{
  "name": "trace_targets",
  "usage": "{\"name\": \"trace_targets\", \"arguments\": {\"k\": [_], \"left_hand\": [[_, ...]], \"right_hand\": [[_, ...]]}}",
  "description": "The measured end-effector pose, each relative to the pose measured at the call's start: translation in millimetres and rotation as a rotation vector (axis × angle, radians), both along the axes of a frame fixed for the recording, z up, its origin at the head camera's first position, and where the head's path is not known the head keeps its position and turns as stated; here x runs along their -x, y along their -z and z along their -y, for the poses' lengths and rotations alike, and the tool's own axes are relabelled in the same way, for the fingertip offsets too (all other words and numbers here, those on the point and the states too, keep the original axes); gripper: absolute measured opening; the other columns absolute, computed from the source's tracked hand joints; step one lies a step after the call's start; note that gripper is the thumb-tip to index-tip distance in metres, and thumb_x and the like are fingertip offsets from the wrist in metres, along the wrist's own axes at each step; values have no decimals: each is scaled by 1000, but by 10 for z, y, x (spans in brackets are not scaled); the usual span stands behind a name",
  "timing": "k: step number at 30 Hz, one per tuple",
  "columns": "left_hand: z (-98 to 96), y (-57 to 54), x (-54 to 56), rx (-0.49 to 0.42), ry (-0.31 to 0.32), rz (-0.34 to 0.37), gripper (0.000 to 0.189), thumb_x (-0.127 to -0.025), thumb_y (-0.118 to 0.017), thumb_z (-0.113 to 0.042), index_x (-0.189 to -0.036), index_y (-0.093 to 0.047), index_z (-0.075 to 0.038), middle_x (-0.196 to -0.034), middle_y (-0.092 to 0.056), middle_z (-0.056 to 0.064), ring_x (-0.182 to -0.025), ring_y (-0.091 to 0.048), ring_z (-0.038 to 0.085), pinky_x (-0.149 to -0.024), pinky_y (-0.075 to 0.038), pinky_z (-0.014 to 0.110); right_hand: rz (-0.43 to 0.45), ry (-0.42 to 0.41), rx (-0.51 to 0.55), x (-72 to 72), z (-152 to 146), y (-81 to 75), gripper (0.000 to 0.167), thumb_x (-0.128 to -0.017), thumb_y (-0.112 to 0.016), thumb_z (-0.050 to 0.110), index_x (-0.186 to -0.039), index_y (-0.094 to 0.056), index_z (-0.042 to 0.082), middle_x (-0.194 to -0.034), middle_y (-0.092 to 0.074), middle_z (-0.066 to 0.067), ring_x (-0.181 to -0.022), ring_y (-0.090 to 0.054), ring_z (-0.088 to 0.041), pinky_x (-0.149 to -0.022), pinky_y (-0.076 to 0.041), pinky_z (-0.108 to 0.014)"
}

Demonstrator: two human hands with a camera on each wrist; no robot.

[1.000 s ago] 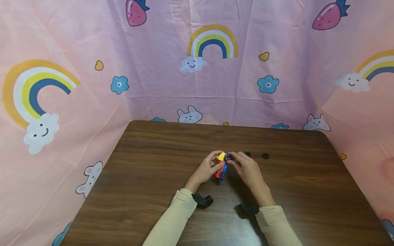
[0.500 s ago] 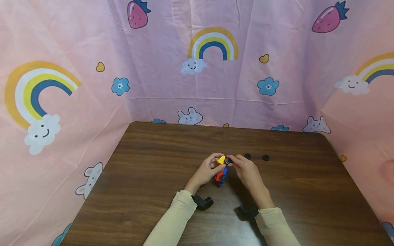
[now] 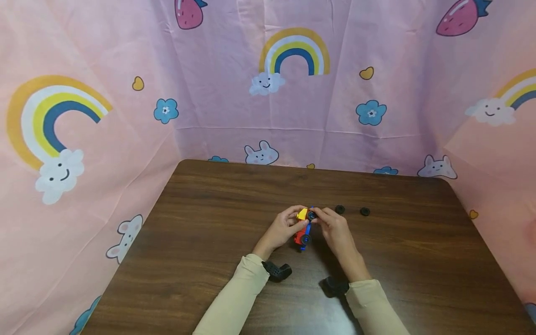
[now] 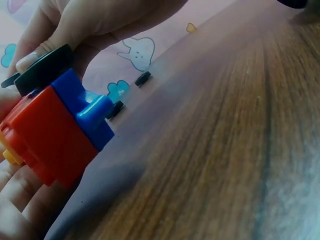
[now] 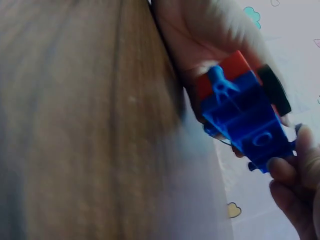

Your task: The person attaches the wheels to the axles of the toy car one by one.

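Note:
A small toy car (image 3: 299, 237) of red, yellow and blue building blocks is held up over the table, black tires on its blue hubs. My left hand (image 3: 281, 231) grips it by the red and yellow body, thumb across the near side. The right hand (image 3: 337, 232) pinches the black wheel (image 3: 311, 215) at the car's far end between thumb and fingertips. In the right wrist view the blue chassis (image 5: 252, 122) shows its underside, with a tire (image 5: 274, 90) on one side. The red body (image 4: 55, 135) fills the left of the left wrist view.
Two loose black tires lie on the wooden table (image 3: 201, 232) beyond the right hand: a nearer tire (image 3: 340, 209) and another tire (image 3: 365, 211) farther right. Printed cloth (image 3: 293, 107) hangs around the table's back and sides. Both wrists carry black camera mounts.
Both hands keep hold of the car at nearly the same place. The right fingertips have shifted slightly at the far wheel, showing more of its blue hub than half a second ago.

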State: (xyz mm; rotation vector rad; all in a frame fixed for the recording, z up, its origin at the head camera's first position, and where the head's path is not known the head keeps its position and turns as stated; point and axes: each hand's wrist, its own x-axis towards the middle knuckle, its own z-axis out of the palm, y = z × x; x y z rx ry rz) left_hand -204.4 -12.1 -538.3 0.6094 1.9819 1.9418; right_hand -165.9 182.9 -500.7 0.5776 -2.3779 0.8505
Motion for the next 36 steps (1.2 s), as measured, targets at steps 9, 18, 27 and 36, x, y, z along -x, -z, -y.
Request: {"name": "trace_targets", "arguments": {"k": [9,18,27,36], "left_hand": [[1,-21,50,3,-10,-11,46,-102,-69,-19,-144,-56,-8,-124,-70,19,-91,-70,7,-76,-57,22],[-22,-35,70,34,-21,-7,47,-101,-70,-20,-145,-57,-10,-125,-71,20,-92,-71,7,-75,-58,21],[-18,-5,39,40,-18,25,49,-101,-70,-22,-147,-56,-11,-131,-69,18,-99,-73,10,-79,-60,22],[-34,17,24,15,-24,-4,48,-102,-68,-19,-147,-56,-8,-129,-70,22,-95,-71,7,-80,-58,21]], "right_hand": [[-19,2,-6,47,19,-4,25,-89,-77,2,-114,-78,-2,-89,-74,-10,-76,-72,-19,-65,-61,-32],[11,44,-11,39,37,-55,22,-90,-75,-5,-112,-78,-5,-88,-74,-12,-76,-73,-22,-65,-61,-33],[98,92,9,1,73,-60,22,-91,-75,-2,-113,-78,-5,-88,-76,-14,-72,-72,-18,-61,-59,-31],[76,65,-39,-14,50,-51,28,-91,-75,0,-119,-76,-2,-87,-74,-10,-73,-71,-17,-63,-60,-29]]}}
